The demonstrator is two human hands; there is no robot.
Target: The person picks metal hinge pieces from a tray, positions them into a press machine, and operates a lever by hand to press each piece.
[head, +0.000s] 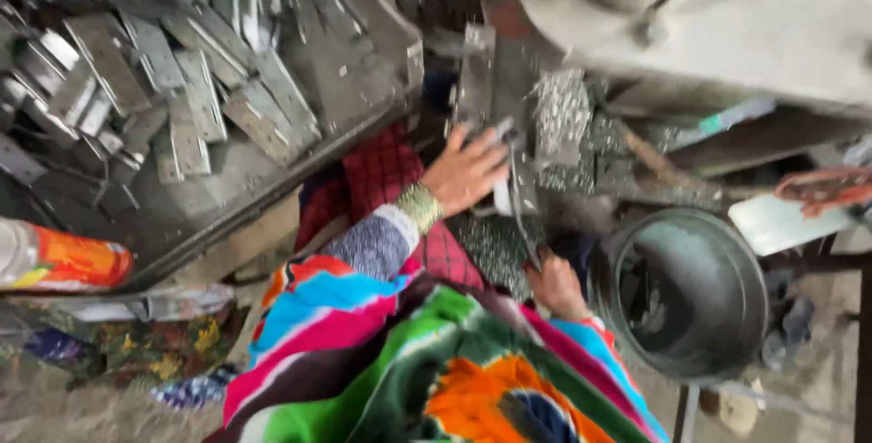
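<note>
My left hand (465,175), with a gold bangle at the wrist, lies over a flat grey metal piece (502,134) on the bed of a grey machine (727,16), its fingers curled around the piece. Lower down, my right hand (554,284) is closed on the bottom end of a thin dark metal strip (520,216) that rises toward the left hand. Shiny metal chips (561,111) lie just right of the left hand. The picture is blurred, so the exact grips are unclear.
A big metal tray (272,193) at upper left holds several flat metal plates (195,107). An orange bottle (59,261) lies at the left edge. A round grey bucket (681,288) stands right of my right hand, with a pale plate (781,222) beyond it.
</note>
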